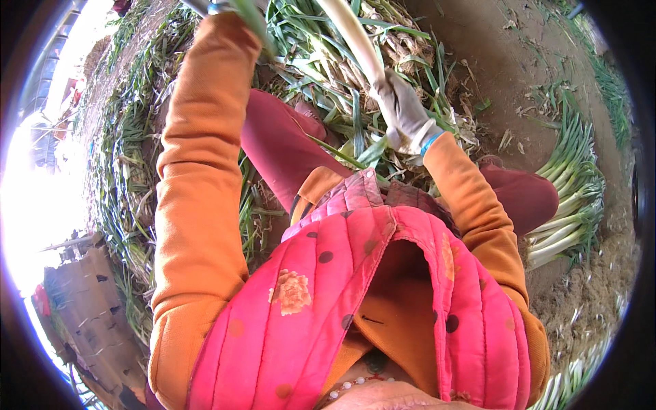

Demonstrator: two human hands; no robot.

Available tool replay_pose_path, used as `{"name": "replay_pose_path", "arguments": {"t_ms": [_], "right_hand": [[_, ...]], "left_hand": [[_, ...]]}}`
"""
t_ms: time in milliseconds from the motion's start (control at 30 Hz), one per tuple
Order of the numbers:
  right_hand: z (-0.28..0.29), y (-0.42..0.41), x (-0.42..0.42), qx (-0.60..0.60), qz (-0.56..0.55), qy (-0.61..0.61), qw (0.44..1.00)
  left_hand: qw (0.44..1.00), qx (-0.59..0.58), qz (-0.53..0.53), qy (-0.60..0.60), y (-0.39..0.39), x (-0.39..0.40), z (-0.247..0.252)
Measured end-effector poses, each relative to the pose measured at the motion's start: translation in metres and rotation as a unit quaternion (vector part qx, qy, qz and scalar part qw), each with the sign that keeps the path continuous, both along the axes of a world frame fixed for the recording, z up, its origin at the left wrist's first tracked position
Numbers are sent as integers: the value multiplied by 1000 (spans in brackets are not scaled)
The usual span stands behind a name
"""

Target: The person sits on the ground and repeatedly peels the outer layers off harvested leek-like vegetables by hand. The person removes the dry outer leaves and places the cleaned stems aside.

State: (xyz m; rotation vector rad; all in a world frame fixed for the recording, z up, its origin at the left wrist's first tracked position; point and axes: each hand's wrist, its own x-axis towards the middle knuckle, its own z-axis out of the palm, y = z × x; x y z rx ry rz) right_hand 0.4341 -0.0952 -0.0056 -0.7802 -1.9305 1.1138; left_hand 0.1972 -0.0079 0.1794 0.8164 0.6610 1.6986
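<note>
My right hand [405, 114], in a soiled pale work glove, grips the lower end of a thick white leek or large green onion stalk [353, 38]. The stalk slants up and left and leaves the picture at the top edge. Below that hand lies a heap of untrimmed stalks [328, 61] with green leaves, and dry roots show at its upper right. My left arm [205, 128] reaches past the top edge, so the left hand is out of view. A blurred green leaf [253, 25] hangs beside that wrist.
Beyond my right knee [533, 200] lies a row of cleaner white-stemmed stalks [564, 205] on bare soil. A long bank of leafy stalks [123, 154] runs along the left. Worn cardboard [97, 302] is at lower left. More white stalks [574, 382] lie at lower right.
</note>
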Motion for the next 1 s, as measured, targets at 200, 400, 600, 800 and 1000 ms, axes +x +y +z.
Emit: {"name": "replay_pose_path", "arguments": {"t_ms": [200,400,600,800,1000], "right_hand": [[88,46,-20,153,17,35,987],[41,-1,21,76,24,-30,996],[-8,-32,76,185,-45,-152,970],[55,14,28,178,-33,32,983],[81,61,-40,196,-76,12,978]], "left_hand": [[994,-37,107,1,-11,31,-43],[985,-88,140,-40,38,-33,-25],[974,-125,181,-43,59,-54,-54],[979,-134,141,-63,61,-34,-64],[986,-55,120,-98,53,-13,-73]]}}
